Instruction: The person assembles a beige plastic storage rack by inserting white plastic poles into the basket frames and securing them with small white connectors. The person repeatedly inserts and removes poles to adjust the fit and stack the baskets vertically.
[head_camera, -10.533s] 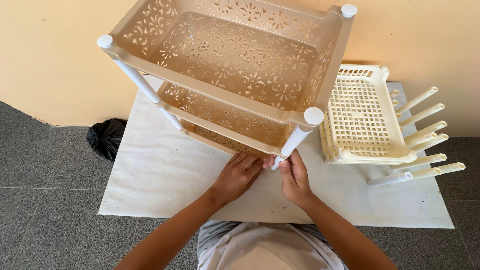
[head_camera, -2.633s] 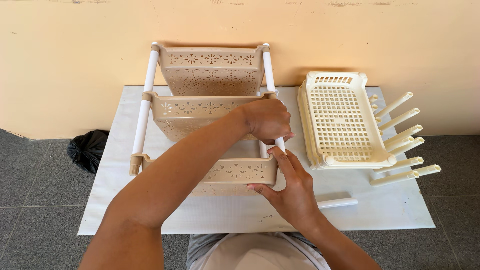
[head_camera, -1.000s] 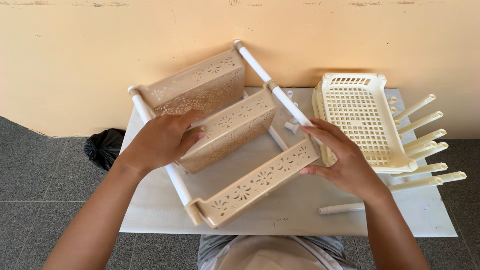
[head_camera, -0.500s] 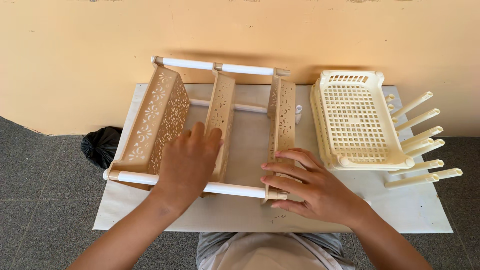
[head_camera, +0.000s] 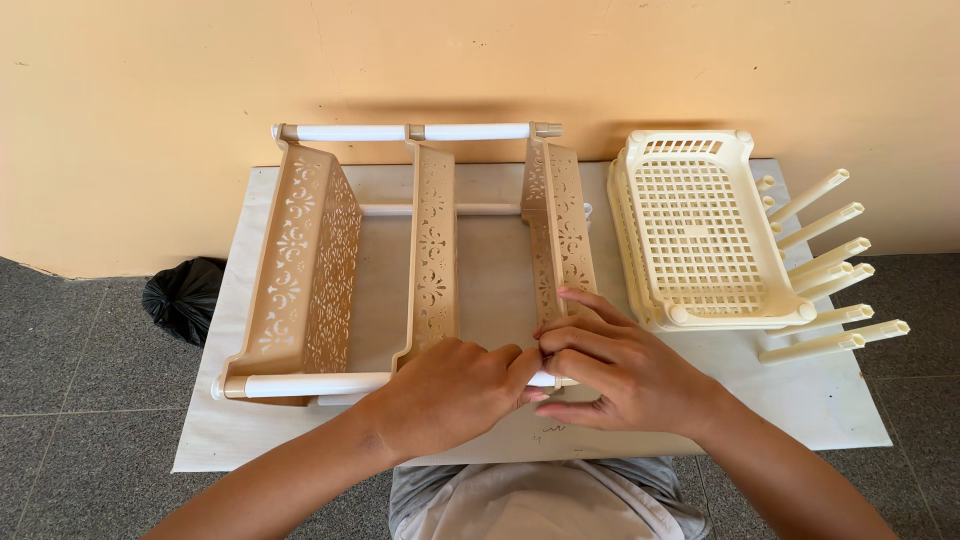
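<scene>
**Three-tier rack laid on its side, both hands on the near pole**

A beige three-tier plastic rack (head_camera: 400, 270) is seen lying on its side on a white mat (head_camera: 760, 400), which is spread over a grey speckled floor (head_camera: 70, 360) against a peach wall (head_camera: 150, 90). The three lace-patterned baskets are stood on edge, side by side from 9 to 3 o'clock, and are joined by white poles running across them. The far pole (head_camera: 410, 131) is raised at 12 o'clock near the wall; the near pole (head_camera: 310, 384) is down at 6 o'clock, just above the mat.

The left hand (head_camera: 450, 395) is wrapped over the near pole between the middle basket and the right-hand one, its grip curled shut around the tube. The right hand (head_camera: 610, 370) is set just beside it at 3 o'clock, fingers touching the left hand's knuckles; its grip is closed over the pole's end at the corner of the right-hand basket (head_camera: 560, 230), with the upper fingers laid against that basket's edge. How hard the pole is pinched can't really be told, since the tube is mostly covered by the fingers.

At 3 o'clock from the rack, a stack of cream grid-pattern baskets (head_camera: 700, 235) is resting on the mat, close to the rack but not touching it. Further out at 3 o'clock a bunch of cream tubes (head_camera: 825, 270) is fanned out. A black bag (head_camera: 180, 298) is lying on the floor at 9 o'clock, just off the mat's edge.
</scene>
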